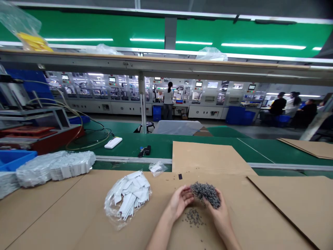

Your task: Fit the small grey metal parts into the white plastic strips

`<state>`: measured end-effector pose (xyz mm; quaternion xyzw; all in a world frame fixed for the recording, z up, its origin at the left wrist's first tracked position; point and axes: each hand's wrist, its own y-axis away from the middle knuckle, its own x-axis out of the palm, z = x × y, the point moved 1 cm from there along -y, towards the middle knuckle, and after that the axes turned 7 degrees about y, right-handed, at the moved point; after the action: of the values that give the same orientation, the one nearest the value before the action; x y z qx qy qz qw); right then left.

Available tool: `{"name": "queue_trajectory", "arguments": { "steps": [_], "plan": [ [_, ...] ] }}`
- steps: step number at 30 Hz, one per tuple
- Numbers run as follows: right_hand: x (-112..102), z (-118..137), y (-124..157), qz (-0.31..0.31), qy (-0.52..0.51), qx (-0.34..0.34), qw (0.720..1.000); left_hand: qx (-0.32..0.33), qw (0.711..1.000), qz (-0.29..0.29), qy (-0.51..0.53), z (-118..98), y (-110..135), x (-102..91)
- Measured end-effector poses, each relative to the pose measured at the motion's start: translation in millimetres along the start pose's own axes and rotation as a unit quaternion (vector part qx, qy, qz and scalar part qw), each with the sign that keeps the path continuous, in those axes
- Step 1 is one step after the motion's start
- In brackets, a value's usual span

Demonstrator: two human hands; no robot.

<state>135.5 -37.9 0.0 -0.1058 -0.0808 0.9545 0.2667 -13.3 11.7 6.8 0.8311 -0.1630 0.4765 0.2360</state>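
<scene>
Both hands work over the cardboard sheet (pixel 88 215), cupped around a dense heap of small grey parts (pixel 206 195). Right hand (pixel 218 210) grips the heap from its right side, thumb pressed over the front, its other fingers mostly hidden behind the parts. Left hand (pixel 181 200) is loosely curved and half open, its fingertips at the heap's left edge; whether they touch it is hard to tell, as is whether a clear bag encloses the heap. Just below, between the forearms, lies a scatter of loose grey parts (pixel 194 217).

To the left, a clear plastic bag (pixel 111 208) gapes around a jumble of flat white pieces (pixel 134 191). Beyond it rests a small clear bag (pixel 157 169) with something whitish inside, not distinct. Farther left, plastic-wrapped white bundles (pixel 57 168) sit beside a blue bin (pixel 17 159), which the left edge cuts off along with its contents. Overhead, a hanging bag (pixel 23 21) holds yellow pieces (pixel 33 41).

Across the room, lit machine screens (pixel 112 79) are too small to read, and any marking on the white box (pixel 113 142) is illegible. Both forearms leave the view at the bottom.
</scene>
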Motion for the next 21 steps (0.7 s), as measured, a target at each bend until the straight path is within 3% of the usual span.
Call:
{"name": "queue_trajectory", "arguments": {
  "steps": [6, 11, 16, 21],
  "plan": [
    [-2.4, -1.3, -0.6, -0.010, 0.035, -0.004, 0.999, 0.039, 0.999, 0.008, 0.007, -1.7, -1.5, -1.5],
    [-1.1, -1.8, -0.2, 0.013, 0.006, 0.002, 1.000, 0.010, 1.000, -0.009, -0.010, -1.9, -1.5, -1.5],
    [-1.9, -3.9, -2.1, -0.018, 0.001, 0.013, 1.000, 0.047, 0.999, -0.012, 0.009, -3.4, -0.8, -1.1],
    [-0.6, -5.4, -2.0, 0.007, 0.001, 0.012, 1.000, 0.005, 1.000, 0.010, -0.009, -0.9, -1.4, -0.4]
  ]
}}
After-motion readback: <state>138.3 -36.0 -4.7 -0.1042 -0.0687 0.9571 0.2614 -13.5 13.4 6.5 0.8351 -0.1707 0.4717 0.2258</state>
